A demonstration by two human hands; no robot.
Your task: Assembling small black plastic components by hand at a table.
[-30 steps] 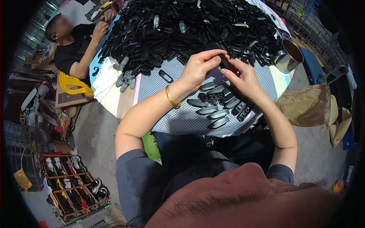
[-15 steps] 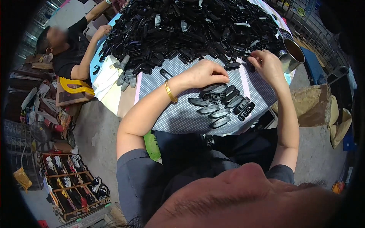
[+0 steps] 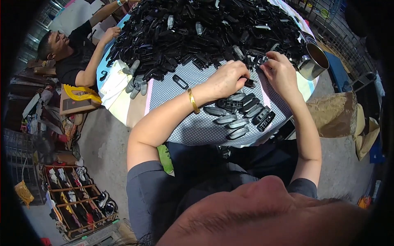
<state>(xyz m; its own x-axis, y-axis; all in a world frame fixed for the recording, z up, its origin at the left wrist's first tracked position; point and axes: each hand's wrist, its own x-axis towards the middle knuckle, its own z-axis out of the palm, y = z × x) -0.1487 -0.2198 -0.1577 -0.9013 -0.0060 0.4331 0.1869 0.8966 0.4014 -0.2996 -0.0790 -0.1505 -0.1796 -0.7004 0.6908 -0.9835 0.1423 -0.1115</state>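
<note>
Right hand [image 3: 283, 71] now back beside left hand [image 3: 227, 79], black part [image 3: 249, 83] between.

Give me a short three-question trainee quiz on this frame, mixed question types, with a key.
1. True or false: the left hand pinches a small black plastic part above the dotted grey tablecloth.
2. Where is the shiny metal cup? A. beside the right hand, at the table's right edge; B. on the floor; C. in the co-worker's hand.
3. Fill in: the row of finished black plastic casings lies ___ the big heap of black plastic parts, on the wearer's side.

Key: 1 true; 2 A; 3 apart from.
</note>
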